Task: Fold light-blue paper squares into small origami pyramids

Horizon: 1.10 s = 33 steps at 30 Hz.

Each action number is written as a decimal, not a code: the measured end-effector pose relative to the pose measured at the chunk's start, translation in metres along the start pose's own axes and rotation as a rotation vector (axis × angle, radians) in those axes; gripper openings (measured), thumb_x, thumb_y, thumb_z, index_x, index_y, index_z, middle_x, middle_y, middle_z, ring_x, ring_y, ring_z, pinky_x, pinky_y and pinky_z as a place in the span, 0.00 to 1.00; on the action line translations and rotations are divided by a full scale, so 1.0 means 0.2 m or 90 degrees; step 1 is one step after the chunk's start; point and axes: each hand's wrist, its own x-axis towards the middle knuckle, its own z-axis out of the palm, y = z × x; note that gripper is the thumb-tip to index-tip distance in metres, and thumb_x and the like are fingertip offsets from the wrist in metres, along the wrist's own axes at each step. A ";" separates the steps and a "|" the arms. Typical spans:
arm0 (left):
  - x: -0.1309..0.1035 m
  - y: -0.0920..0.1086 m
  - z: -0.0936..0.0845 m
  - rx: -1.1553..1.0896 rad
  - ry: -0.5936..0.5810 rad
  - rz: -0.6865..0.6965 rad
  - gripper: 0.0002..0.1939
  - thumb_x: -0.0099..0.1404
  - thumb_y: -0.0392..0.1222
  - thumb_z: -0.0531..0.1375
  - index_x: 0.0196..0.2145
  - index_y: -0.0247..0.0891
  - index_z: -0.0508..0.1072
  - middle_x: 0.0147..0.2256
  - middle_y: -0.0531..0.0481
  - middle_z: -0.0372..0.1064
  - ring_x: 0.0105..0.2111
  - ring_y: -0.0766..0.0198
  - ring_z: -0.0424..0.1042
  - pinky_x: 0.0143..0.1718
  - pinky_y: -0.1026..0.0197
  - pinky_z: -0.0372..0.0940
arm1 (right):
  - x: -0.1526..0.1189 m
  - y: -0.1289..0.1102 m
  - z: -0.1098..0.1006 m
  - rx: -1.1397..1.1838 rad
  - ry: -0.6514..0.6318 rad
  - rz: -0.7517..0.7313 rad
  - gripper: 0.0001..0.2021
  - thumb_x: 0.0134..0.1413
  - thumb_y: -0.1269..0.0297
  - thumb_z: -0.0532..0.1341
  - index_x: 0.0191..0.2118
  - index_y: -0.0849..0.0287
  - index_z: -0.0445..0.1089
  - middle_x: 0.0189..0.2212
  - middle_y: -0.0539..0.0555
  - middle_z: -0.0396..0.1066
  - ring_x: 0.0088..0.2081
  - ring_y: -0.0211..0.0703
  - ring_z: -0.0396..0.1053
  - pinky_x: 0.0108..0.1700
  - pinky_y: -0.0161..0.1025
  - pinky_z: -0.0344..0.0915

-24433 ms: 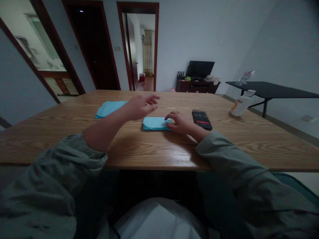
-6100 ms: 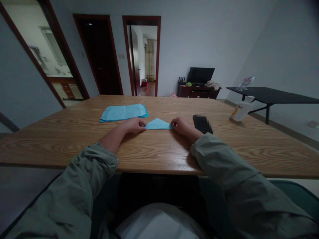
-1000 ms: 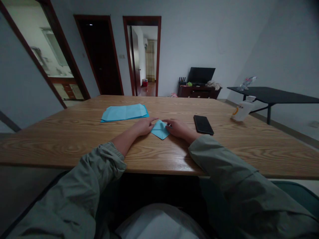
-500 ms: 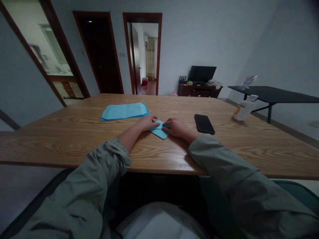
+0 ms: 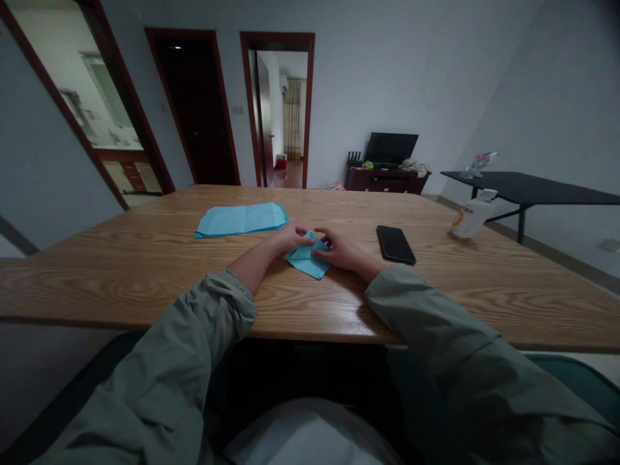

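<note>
A small folded piece of light-blue paper (image 5: 309, 263) lies on the table in front of me, with a pointed corner toward me. My left hand (image 5: 290, 239) holds its upper left side, thumb across the top and fingers curled at the far edge. On the right side, my right hand (image 5: 341, 249) grips the same paper, its thumb on top and its index finger arched beyond the far edge. Part of the paper is hidden beneath the fingers of both hands.
Several folded blue sheets (image 5: 241, 219) are stacked at the left on the wooden table (image 5: 194, 290). A black phone (image 5: 396, 245) rests right of my right hand. Farther right stands a white bottle (image 5: 472, 216), with a black table (image 5: 533, 187) behind it.
The small folded paper shows more of its surface and its near corner extends farther toward me. My right hand's fingers have lifted and spread somewhat; my left hand stays nearly in place.
</note>
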 end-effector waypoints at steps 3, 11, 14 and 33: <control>-0.01 0.02 0.00 0.030 0.022 0.044 0.20 0.50 0.53 0.67 0.34 0.34 0.76 0.27 0.52 0.71 0.27 0.67 0.67 0.27 0.65 0.59 | 0.01 -0.01 -0.01 0.023 0.045 -0.020 0.31 0.52 0.60 0.64 0.61 0.58 0.58 0.41 0.56 0.70 0.37 0.42 0.69 0.41 0.38 0.65; 0.04 0.07 -0.10 -0.068 0.351 0.168 0.18 0.51 0.53 0.65 0.32 0.36 0.70 0.29 0.50 0.71 0.28 0.65 0.69 0.29 0.64 0.63 | 0.04 -0.07 -0.11 0.134 0.259 0.113 0.26 0.52 0.55 0.62 0.55 0.59 0.62 0.43 0.58 0.69 0.35 0.42 0.69 0.35 0.39 0.67; 0.04 0.08 -0.10 -0.116 0.326 0.194 0.21 0.49 0.55 0.66 0.33 0.35 0.71 0.29 0.50 0.72 0.28 0.65 0.70 0.31 0.64 0.65 | 0.04 -0.08 -0.11 0.285 0.213 0.203 0.29 0.50 0.52 0.63 0.56 0.57 0.59 0.49 0.60 0.67 0.30 0.38 0.70 0.28 0.35 0.67; -0.06 0.14 -0.03 -0.101 0.104 0.122 0.30 0.50 0.64 0.65 0.38 0.33 0.76 0.33 0.47 0.74 0.33 0.61 0.72 0.33 0.62 0.67 | 0.03 -0.08 -0.13 0.741 0.122 0.155 0.13 0.49 0.60 0.68 0.40 0.58 0.71 0.41 0.54 0.75 0.41 0.42 0.74 0.46 0.38 0.70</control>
